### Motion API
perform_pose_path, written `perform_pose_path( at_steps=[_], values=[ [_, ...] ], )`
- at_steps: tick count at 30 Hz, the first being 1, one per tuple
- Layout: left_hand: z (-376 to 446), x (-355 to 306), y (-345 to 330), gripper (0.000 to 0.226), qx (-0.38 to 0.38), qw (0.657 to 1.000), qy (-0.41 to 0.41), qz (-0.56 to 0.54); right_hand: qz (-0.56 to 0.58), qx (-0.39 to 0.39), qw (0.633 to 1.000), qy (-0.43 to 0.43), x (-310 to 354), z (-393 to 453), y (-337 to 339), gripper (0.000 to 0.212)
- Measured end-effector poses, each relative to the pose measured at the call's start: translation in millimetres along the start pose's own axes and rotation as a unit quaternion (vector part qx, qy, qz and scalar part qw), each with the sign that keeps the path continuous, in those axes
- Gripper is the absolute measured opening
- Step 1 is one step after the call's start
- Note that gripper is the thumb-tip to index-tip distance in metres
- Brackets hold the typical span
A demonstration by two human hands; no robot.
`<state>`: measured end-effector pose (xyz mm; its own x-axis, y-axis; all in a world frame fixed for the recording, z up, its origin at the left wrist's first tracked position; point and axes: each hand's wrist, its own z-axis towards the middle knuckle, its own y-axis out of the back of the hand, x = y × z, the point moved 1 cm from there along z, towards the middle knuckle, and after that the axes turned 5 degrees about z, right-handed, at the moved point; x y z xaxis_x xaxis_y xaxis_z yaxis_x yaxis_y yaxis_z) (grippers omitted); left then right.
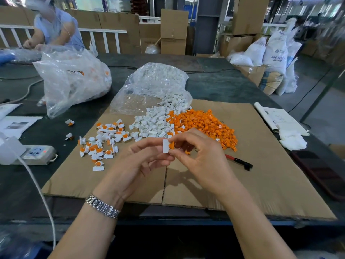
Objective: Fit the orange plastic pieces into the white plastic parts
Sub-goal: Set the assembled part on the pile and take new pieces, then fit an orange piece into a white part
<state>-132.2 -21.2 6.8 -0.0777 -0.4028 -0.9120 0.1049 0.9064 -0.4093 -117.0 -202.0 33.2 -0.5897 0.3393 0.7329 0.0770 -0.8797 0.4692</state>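
1. Fingers [158, 146] of the left hand [136, 165] pinch one white plastic part [165, 145], held upright above the cardboard sheet [261, 174].
2. Right hand [201, 156] fingers are curled, pinching one orange plastic piece [171, 145] that touches the right side of the white part. Cannot tell how far it is seated.
3. Both hands meet over the middle of the cardboard, just in front of the piles.
4. One heap of loose orange pieces [205, 124] on the cardboard, right of centre; too many to count.
5. One heap of loose white parts [153, 122] just left of it, touching it, spilling out of one clear bag [149, 85].
6. One scatter of assembled white-and-orange units [104, 141] on the left of the cardboard, a few dozen, exact count not readable. Two more units [69, 122] lie off the cardboard on the dark bench [214, 85].
7. One second clear bag [71, 77] at far left on the bench, white and orange bits inside.
8. One red-and-black handled tool [239, 162] lies on the cardboard, right of the right hand.
9. One metal watch band [102, 206] on the left wrist.
10. One power strip [37, 152] with a white cable [37, 184] at the left edge; papers [280, 118] at the right.
11. One other person [54, 28] sits at the far left of the bench.
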Motion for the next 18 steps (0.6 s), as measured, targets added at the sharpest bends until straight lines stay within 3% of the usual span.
perform_pose_path(
  at_steps=[3,7,18],
  values=[
    [-0.5,-3.2,-1.8,0.017,-0.010,0.999,-0.015,0.033,-0.026,0.005,1.000,0.011,0.8,1.9,-0.3,0.021],
    [-1.1,-5.3,0.0,0.028,-0.045,0.994,-0.023,0.094,-0.040,0.011,0.999,0.021,1.6,1.2,-2.1,0.022],
    [-1.2,-6.7,-3.0,0.025,-0.080,0.994,0.026,0.075,-0.030,0.021,0.999,0.008,-3.1,-2.0,-6.0,0.024]
  ],
)
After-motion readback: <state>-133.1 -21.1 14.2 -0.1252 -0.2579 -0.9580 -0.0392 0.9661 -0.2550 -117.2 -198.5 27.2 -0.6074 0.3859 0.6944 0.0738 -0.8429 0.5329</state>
